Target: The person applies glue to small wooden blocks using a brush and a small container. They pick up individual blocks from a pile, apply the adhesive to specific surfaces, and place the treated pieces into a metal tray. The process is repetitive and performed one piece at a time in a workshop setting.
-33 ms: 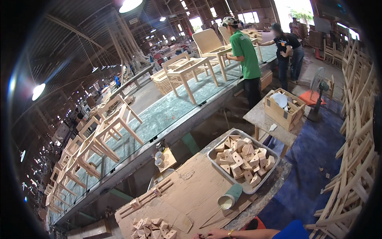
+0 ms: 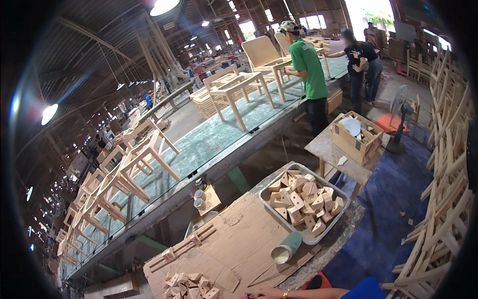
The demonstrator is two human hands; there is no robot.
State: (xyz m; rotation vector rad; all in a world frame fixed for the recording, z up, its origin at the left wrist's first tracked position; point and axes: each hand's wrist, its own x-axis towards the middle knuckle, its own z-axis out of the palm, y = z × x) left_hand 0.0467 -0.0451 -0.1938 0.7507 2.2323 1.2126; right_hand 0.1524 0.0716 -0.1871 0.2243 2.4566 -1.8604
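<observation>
My right hand (image 2: 269, 293) is at the lower edge, with a gold bracelet on the wrist and a blue sleeve behind it. The picture's edge cuts off its fingers, so their grip is hidden. My left hand cannot be seen. Nearest, to the left, is a loose pile of angled wooden blocks (image 2: 190, 287) on a cardboard sheet (image 2: 239, 249). Above the hand, a green cup (image 2: 289, 246) lies tipped, with pale stuff at its mouth. Beyond it stands a metal tray (image 2: 312, 239) heaped with drilled wooden corner blocks (image 2: 303, 199).
A slatted wooden jig (image 2: 181, 245) lies along the cardboard's far left edge. Past the bench runs a long green conveyor table (image 2: 199, 144) bearing wooden chairs (image 2: 239, 89). A person in green (image 2: 308, 70) works there. At right are a wooden box (image 2: 356, 139), a fan (image 2: 398, 117) and stacked wooden parts (image 2: 443, 199).
</observation>
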